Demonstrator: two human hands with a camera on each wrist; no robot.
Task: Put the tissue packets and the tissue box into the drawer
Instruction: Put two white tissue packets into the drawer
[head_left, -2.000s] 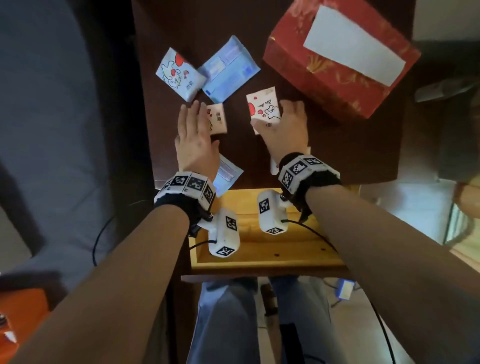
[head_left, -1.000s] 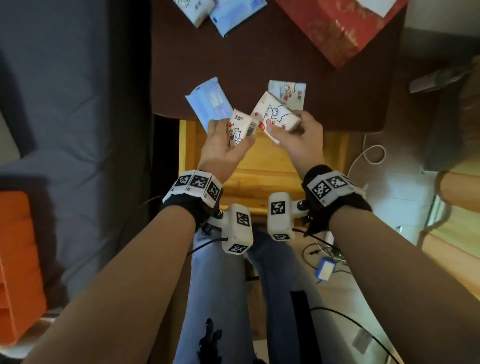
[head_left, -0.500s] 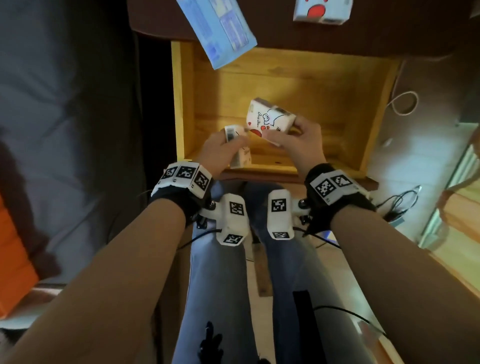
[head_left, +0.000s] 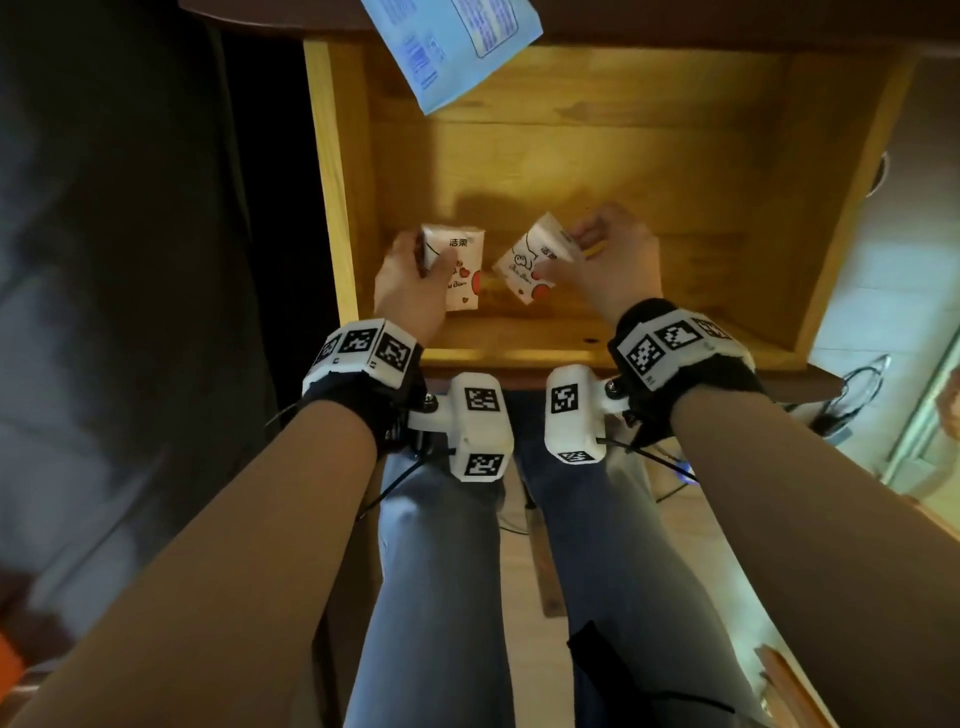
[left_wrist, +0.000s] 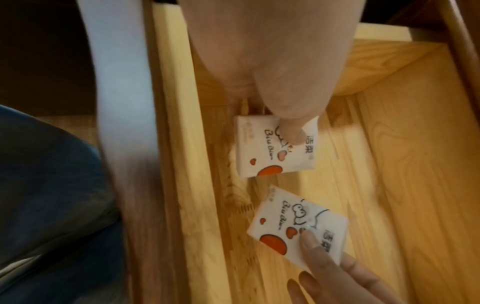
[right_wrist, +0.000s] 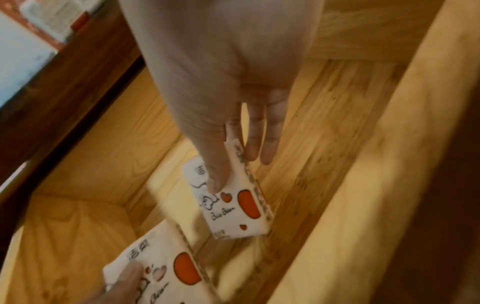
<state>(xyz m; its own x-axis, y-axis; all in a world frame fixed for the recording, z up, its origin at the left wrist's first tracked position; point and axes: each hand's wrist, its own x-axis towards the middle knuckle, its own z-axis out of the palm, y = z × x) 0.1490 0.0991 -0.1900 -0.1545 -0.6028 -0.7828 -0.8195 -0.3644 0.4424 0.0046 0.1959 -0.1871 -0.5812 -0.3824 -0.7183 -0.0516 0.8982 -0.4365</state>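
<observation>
Two hands are inside one open wooden drawer (head_left: 831, 218), each holding one white tissue packet printed with red hearts — two such packets in total.

Left hand (head_left: 413, 288): fingers and thumb curled round the left white packet (head_left: 460, 270), thumb on its printed face and fingers at its far edge. In the left wrist view the thumb presses on this packet (left_wrist: 275, 148), which lies flat on the drawer floor near the left side wall.

Right hand (head_left: 605, 265): thumb on the printed face of the right white packet (head_left: 535, 260), fingers behind its far edge. The packet is tilted, one long edge raised; in the right wrist view (right_wrist: 233, 197) its lower end is at the drawer floor, though contact cannot be confirmed.

The two packets lie just beside each other, apart, in the front half of the drawer.

One blue tissue packet (head_left: 452, 41) lies on the dark worktop (head_left: 727, 26) above — its lower corner overhangs the drawer opening.

One tissue box, red and white, shows only as a blurred corner in the right wrist view (right_wrist: 46, 22).
</observation>
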